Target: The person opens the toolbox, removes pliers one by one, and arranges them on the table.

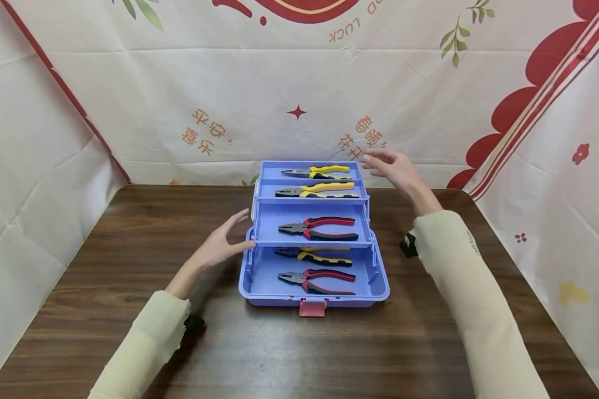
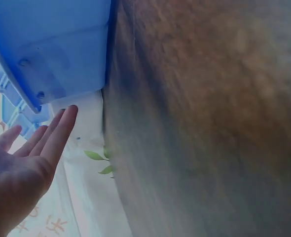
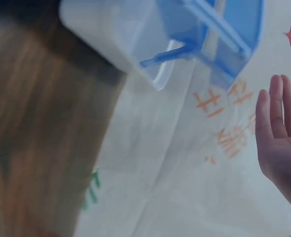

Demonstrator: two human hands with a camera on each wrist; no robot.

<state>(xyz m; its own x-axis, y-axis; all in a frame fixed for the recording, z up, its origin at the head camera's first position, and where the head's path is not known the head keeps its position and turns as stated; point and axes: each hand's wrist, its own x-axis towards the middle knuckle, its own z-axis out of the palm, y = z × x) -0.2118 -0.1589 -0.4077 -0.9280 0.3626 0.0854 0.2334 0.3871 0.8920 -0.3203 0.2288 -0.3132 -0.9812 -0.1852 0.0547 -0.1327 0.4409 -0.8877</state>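
Note:
A blue toolbox (image 1: pixel 252 302) stands opened on the table, its stepped trays (image 1: pixel 264 221) raised above the base. Pliers with yellow-and-black handles (image 1: pixel 329 190) lie in the upper trays. One pair with red-and-black handles (image 1: pixel 329 228) lies in the lowest raised tray, and a yellow pair (image 1: pixel 324 258) and a red pair (image 1: pixel 324 277) lie in the base. My left hand (image 1: pixel 219 242) is at the toolbox's left side, fingers extended, thumb right by the tray corner. My right hand (image 1: pixel 393 169), fingers loosely extended, hovers beside the top tray's right end.
A pink latch (image 1: pixel 312 307) sticks out from the toolbox's front. The brown wooden table (image 1: pixel 289 354) extends around the box. A white printed cloth (image 1: pixel 179 94) hangs behind the table and along both sides.

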